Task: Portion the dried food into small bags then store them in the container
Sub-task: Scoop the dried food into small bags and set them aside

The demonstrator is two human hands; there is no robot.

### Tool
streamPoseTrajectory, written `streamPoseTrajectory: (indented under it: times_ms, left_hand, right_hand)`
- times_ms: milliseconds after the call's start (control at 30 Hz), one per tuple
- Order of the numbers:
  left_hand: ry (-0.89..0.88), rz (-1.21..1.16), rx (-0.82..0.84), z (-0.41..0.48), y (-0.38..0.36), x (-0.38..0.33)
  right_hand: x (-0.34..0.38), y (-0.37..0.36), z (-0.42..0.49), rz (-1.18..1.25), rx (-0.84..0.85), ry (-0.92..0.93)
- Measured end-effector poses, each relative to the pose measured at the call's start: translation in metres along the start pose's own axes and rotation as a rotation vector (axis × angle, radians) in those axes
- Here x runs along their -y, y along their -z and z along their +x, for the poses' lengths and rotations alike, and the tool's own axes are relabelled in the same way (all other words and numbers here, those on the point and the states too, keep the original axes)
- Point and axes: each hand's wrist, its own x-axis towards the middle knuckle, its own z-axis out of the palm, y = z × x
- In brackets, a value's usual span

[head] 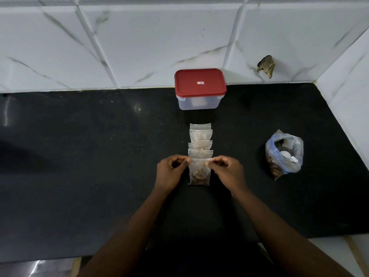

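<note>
Fingertips (188, 161) of left hand (169, 170) pinch the top left corner of a small bag (199, 172); right hand (227, 170) pinches the top right corner, thumb and forefinger closed on the seal strip, other fingers curled. Bag is clear, stands upright on the black counter (99, 156) between both hands, brown dried food (198, 174) in its lower half. Can't tell if the seal is fully closed. Row of bags (200, 139) lies just behind it, overlapping one another, running toward the container (200, 90). Container sits at the back against the tiled wall (139, 47), red lid (200, 82) on, clear body. Large bag (284, 153) of bulk food is off to the right, well apart, mouth open, something white inside. Wall has a chipped hole (266, 65) near the right corner.
</note>
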Motion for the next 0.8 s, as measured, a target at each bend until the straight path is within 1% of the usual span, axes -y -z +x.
streamPoseTrajectory:
  times_ms: [300, 467, 633, 800]
  left_hand:
    - [-0.004, 0.033, -0.015, -0.002, -0.001, -0.005]
    - [-0.024, 0.031, -0.048, -0.004, 0.001, -0.008]
    - [-0.019, 0.043, -0.058, -0.004, 0.003, -0.013]
    - [-0.136, 0.046, -0.108, -0.006, -0.005, -0.028]
  right_hand:
    - [0.002, 0.006, 0.001, -0.003, 0.018, -0.019]
    - [0.001, 0.009, 0.003, 0.004, -0.006, 0.0]
    - [0.005, 0.013, 0.007, -0.034, 0.033, 0.028]
    - [0.012, 0.026, 0.006, -0.053, 0.031, 0.079]
